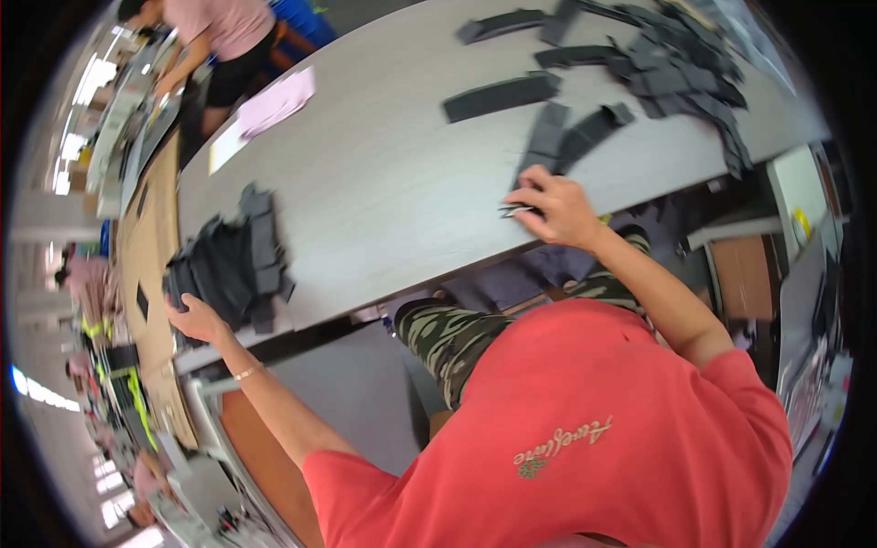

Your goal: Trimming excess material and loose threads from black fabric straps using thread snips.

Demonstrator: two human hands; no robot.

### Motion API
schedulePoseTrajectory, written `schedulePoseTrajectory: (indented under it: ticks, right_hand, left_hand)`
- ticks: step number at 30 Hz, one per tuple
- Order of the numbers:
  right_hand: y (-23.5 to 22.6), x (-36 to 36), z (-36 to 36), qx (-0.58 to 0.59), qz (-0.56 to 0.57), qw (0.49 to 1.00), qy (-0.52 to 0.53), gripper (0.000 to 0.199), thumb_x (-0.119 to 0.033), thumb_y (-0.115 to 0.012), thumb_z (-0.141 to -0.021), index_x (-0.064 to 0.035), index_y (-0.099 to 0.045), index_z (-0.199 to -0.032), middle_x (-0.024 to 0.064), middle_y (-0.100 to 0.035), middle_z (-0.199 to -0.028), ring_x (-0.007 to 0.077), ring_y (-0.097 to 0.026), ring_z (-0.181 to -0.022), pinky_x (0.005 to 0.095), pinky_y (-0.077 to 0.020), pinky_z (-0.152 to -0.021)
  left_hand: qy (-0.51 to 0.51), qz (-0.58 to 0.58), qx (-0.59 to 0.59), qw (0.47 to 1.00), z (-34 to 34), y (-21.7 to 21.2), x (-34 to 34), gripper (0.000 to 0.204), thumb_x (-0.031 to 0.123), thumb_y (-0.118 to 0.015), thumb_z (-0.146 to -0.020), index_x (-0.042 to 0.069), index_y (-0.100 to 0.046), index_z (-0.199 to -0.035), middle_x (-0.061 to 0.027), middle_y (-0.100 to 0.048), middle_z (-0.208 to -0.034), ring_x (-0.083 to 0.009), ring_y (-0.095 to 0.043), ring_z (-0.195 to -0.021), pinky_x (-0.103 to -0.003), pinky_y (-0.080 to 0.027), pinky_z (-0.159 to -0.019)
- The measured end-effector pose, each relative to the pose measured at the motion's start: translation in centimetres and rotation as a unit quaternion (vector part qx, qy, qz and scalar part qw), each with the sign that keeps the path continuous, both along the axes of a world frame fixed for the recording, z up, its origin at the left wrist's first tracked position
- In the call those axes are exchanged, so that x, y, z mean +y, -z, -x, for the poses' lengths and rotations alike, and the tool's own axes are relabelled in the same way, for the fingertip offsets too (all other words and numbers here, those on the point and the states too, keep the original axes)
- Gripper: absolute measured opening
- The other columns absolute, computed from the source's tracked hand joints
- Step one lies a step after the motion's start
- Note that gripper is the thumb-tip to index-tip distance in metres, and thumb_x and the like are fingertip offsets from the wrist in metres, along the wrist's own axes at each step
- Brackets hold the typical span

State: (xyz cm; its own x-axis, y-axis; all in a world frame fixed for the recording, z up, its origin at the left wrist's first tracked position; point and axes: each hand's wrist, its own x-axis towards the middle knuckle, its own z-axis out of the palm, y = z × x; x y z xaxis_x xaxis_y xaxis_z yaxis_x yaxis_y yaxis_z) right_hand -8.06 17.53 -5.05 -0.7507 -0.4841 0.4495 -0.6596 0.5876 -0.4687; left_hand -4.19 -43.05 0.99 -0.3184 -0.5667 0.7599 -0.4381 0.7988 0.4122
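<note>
My right hand [559, 212] is closed around a small pair of metal thread snips [513, 211], over the near part of the table. Just beyond it lie dark grey fabric strips [544, 137], one reaching right up to the fingers. On the left, my left hand [197, 320] rests at the near-left edge of a heaped stack of dark grey fabric pieces [228, 265]. Its thumb and fingers are apart, and the fingertips are partly hidden against the cloth.
A larger jumble of dark strips [681, 78] covers the table's far right. Pink folded cloth [277, 102] lies at the far left of the pale table [384, 183]. Beyond it, a person in pink [224, 36] works at another station. A cardboard box [742, 277] sits below, right.
</note>
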Motion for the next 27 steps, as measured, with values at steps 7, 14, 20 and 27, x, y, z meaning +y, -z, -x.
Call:
schedulePoseTrajectory:
  ticks: [7,14,20,27]
  right_hand:
    - [-0.6,0.5,-1.4,0.002,0.027,0.996,-0.091,0.019,-0.024,-0.072,-0.074,-0.0169,-0.067,-0.091,0.0025,-0.054,-0.090,0.0218,-0.058,-0.063,0.0336,-0.0462,-0.057]
    - [-1.7,5.6,-2.5,-0.106,0.200,0.969,0.101,0.021,-0.020,-0.071,-0.078,-0.0098,-0.069,-0.096,0.0058,-0.064,-0.084,0.0206,-0.063,-0.070,0.0320,-0.0492,-0.064]
    - [-2.6,7.9,-0.6,-0.121,0.118,0.954,0.246,0.022,-0.017,-0.066,-0.084,-0.0093,-0.068,-0.104,0.0071,-0.065,-0.086,0.0225,-0.061,-0.074,0.0312,-0.0478,-0.069]
    - [-2.9,6.9,1.0,-0.032,0.074,0.970,0.229,0.023,-0.018,-0.066,-0.083,-0.0119,-0.068,-0.105,0.0053,-0.061,-0.079,0.0233,-0.058,-0.073,0.0346,-0.0455,-0.065]
  left_hand:
    - [0.558,-0.345,-0.157,0.738,7.1,1.0,29.9,0.022,0.008,-0.054,-0.092,0.001,-0.065,-0.109,-0.0084,-0.068,-0.101,-0.0155,-0.067,-0.082,-0.027,-0.052,-0.073]
    - [0.547,-0.128,-0.261,0.785,6.4,5.1,47.1,0.066,0.028,-0.077,-0.074,-0.003,-0.052,-0.126,-0.0157,-0.058,-0.107,-0.0248,-0.061,-0.086,-0.037,-0.049,-0.075]
    - [0.501,-0.153,-0.280,0.804,6.5,6.1,47.4,0.075,0.028,-0.081,-0.068,-0.004,-0.049,-0.128,-0.0145,-0.060,-0.097,-0.0279,-0.060,-0.085,-0.037,-0.048,-0.076]
    - [0.514,-0.564,-0.190,0.618,4.6,3.7,46.6,0.055,0.012,-0.075,-0.078,-0.006,-0.051,-0.124,-0.0039,-0.062,-0.092,-0.0087,-0.058,-0.078,-0.022,-0.047,-0.069]
